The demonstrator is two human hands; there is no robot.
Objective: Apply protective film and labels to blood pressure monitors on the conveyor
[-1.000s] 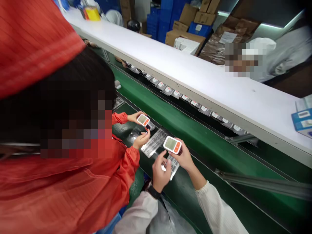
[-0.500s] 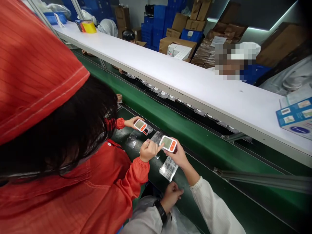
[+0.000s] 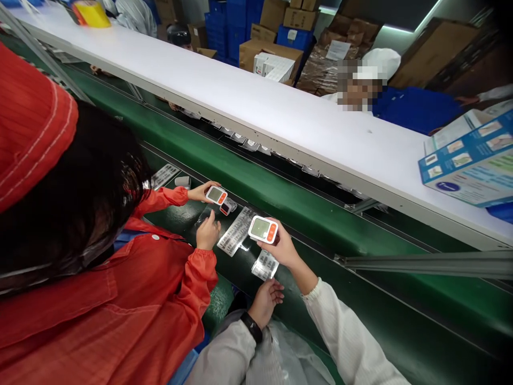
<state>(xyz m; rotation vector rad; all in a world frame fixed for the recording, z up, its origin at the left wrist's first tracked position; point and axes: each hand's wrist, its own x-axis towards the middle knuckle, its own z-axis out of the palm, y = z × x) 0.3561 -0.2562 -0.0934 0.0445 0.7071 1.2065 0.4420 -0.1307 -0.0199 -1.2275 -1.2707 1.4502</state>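
Note:
My right hand (image 3: 284, 247) grips a white handheld meter (image 3: 263, 229) with a grey screen and orange buttons, screen facing up. Close to my body, my left hand (image 3: 266, 302), with a black band on its wrist, is empty, its fingers loosely bent and apart. A small printed label sheet (image 3: 265, 264) lies between my hands, below the meter. Further left is a larger label sheet (image 3: 235, 231). Beside me, a co-worker's hand (image 3: 199, 191) holds a similar meter (image 3: 217, 195), above another orange-and-white one (image 3: 226, 207). The co-worker's other hand (image 3: 208, 232) is near it, holding nothing I can see.
A green conveyor belt (image 3: 320, 240) runs past the bench under a long white shelf (image 3: 224, 91). On the shelf stand a blue and white box (image 3: 468, 160) and yellow tape (image 3: 92, 13). A metal strut (image 3: 409, 263) juts in from the right. People and cartons are beyond.
The co-worker's pointing finger has drawn back from my meter, leftward. My left hand's fingers have loosened. The view has shifted, showing more of the larger label sheet.

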